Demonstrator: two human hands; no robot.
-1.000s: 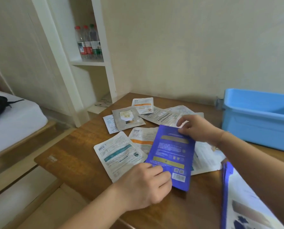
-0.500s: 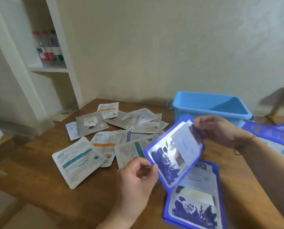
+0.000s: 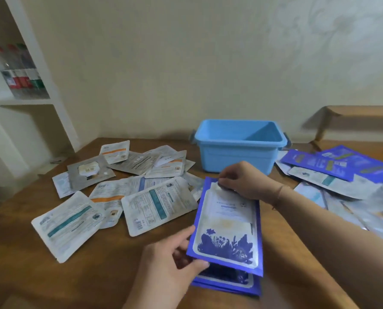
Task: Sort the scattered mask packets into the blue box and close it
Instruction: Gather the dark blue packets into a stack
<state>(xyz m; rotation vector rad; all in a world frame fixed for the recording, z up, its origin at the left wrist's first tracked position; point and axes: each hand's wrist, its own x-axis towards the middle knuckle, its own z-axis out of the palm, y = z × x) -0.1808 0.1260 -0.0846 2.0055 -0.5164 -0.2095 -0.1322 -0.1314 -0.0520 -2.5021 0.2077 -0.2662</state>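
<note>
Since half a second ago the blue packet has been lowered from mid-air onto the blue stack at 6 o'clock. Its top edge is pinched by the right hand; its lower left edge is held between thumb and fingers of the left hand, though the fingertips seem partly hidden beneath it. The long axis runs from 6 to 12 o'clock, pointing at the box, which stands open just beyond the right hand, the nearer one. White packets are scattered over the table from 9 to 11 o'clock, and more packets lie at 3 o'clock. The room's shelf with bottles stands at 10 o'clock, a bench at 2 o'clock.
</note>
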